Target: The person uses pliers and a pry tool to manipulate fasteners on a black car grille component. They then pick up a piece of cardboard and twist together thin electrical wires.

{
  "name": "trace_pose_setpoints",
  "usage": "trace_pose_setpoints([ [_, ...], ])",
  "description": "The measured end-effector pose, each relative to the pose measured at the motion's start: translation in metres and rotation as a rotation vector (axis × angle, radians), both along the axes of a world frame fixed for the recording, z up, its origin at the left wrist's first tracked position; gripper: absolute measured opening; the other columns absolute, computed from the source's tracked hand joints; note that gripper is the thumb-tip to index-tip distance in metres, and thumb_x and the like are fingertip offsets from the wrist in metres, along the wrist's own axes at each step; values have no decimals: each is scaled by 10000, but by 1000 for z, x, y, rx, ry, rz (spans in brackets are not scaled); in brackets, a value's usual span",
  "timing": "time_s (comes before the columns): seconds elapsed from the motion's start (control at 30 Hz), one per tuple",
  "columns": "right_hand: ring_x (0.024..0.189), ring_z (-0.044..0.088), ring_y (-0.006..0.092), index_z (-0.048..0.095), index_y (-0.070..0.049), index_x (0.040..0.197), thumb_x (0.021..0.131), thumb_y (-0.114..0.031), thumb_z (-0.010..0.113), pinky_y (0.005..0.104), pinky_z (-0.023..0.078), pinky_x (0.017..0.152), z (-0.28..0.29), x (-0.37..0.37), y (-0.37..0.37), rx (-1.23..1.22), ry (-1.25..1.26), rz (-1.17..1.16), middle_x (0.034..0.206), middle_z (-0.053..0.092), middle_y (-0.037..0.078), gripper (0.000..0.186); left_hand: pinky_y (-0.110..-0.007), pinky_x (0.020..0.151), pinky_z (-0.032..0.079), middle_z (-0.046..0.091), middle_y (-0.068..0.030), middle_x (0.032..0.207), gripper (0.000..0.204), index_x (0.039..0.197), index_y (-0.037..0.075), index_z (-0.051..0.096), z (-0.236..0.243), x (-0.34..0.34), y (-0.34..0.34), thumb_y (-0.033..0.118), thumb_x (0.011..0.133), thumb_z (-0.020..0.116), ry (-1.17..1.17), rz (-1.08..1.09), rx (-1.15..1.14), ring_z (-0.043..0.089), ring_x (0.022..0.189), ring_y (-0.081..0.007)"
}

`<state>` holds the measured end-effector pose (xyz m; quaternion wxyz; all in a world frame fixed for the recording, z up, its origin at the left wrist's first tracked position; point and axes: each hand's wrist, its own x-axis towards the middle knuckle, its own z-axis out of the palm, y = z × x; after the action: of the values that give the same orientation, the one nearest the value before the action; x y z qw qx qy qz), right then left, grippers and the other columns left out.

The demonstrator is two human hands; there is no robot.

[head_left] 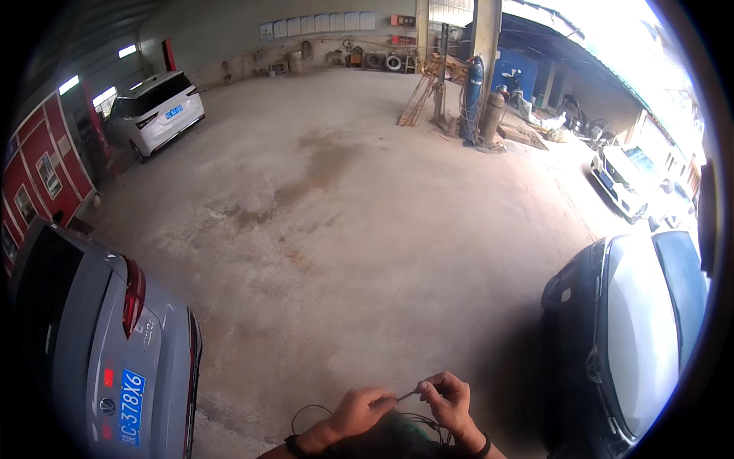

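Low in the middle, in front of my body, my left hand is closed on one end of a thin dark cable. My right hand pinches the same cable a short way off between thumb and fingers, so a short piece spans the gap between the hands. Its exact kind is too small to tell. Loops of thin black cable hang by my left wrist and below the hands. Something green shows in part beneath them.
A grey car stands close on my left, a dark car close on my right. A white car is parked at far left. Gas cylinders stand by a pillar. Concrete floor lies between, with a damp patch.
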<state>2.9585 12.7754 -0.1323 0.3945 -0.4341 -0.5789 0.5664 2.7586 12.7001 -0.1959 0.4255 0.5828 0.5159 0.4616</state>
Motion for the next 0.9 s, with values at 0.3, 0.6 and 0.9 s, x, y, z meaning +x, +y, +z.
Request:
trace_pose_setpoints([
  [0.3, 809, 673, 117, 709, -51, 998, 926, -218, 731, 282, 547, 720, -19, -121, 255, 152, -238, 294, 903, 734, 46, 183, -280, 736, 511, 693, -36, 921, 189, 1119, 18, 691, 4, -107, 223, 132, 992, 611, -96, 81, -149, 620, 808, -118],
  [0.6, 903, 656, 173, 671, -49, 1112, 982, -261, 647, 339, 531, 811, 3, -236, 499, 241, -122, 170, 985, 705, 85, 250, -270, 726, 487, 668, -22, 896, 176, 1030, 32, 673, 64, -240, 521, 180, 1016, 580, -236, -162, -370, 589, 799, -108],
  [0.9, 999, 626, 169, 667, -25, 1109, 993, -236, 626, 341, 495, 907, -5, -324, 758, -85, 75, 92, 1030, 686, 74, 244, -249, 669, 464, 639, -8, 831, 141, 1025, 27, 679, 11, -347, 789, 135, 999, 593, -137, -185, -245, 546, 724, -89],
])
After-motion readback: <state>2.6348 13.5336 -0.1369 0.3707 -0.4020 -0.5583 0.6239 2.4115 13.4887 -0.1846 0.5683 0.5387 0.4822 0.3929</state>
